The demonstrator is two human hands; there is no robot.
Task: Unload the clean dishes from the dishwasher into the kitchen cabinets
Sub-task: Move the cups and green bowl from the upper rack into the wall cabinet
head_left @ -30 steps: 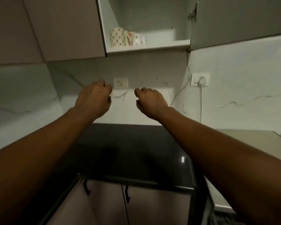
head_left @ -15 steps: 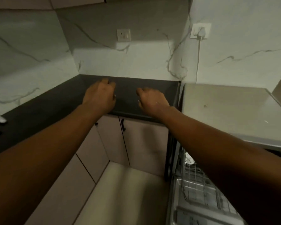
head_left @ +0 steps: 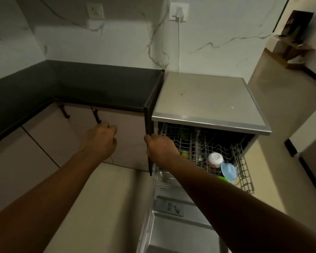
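The desk (head_left: 102, 88) is finished in black, and the wall (head_left: 217, 33) in white marble veined with grey. A pale blue bowl (head_left: 228, 171) and a white cup (head_left: 215, 159) are seen in the grey wire rack (head_left: 244, 172), beneath the dishwasher's silver top (head_left: 204, 99).
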